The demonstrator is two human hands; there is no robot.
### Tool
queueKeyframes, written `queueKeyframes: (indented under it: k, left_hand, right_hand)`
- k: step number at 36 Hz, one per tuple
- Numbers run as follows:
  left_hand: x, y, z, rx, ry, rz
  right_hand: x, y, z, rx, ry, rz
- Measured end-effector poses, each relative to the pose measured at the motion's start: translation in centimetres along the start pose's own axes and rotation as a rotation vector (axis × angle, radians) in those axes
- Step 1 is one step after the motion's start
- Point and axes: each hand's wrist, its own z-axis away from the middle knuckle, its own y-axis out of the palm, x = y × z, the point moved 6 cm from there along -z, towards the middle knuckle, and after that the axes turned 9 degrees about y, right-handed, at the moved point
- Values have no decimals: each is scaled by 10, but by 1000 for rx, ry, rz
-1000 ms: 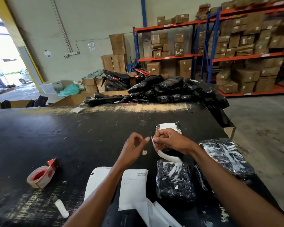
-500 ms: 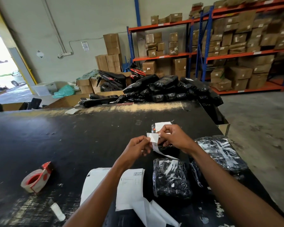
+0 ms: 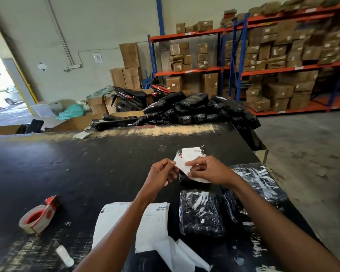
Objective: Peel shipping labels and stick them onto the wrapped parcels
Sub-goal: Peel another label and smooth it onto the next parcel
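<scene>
The left hand and right hand pinch one label, half hiding a stickered parcel, with a tape roll well left of it.

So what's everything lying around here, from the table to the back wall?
table: one, black, foreground
label: one, white, between both hands
labelled parcel: one, black, just beyond the hands
unlabelled parcels: two, black, near right of table
label sheets: two, white, front edge
tape dispenser: one, red and white, left of table
parcel pile: many, black, table's far end
cardboard boxes: many, brown, on racks
racks: orange and blue, back right
motorbike: one, black and red, behind table
left hand: pinches label
right hand: pinches label
</scene>
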Motion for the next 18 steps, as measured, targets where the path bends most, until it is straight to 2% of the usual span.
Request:
queueKeyframes:
  k: [6, 9, 11, 14, 16, 18]
  left_hand:
    - [-21, 20, 6, 21, 225, -207]
    - [-26, 30, 8, 42, 303, -185]
    - [-26, 29, 10, -26, 314, -132]
    - [-1, 14, 11, -213, 145, -6]
    - [25, 9, 12, -214, -59, 78]
    - [41, 13, 18, -132, -176, 118]
  right_hand:
    - [-4, 22, 5, -123, -52, 360]
    - [-4, 22, 9, -276, -26, 343]
    - [-7, 19, 10, -330, -16, 265]
    - [-19, 17, 13, -245, 98, -18]
    - [-28, 20, 17, -175, 153, -131]
    - [-36, 24, 22, -105, 180, -214]
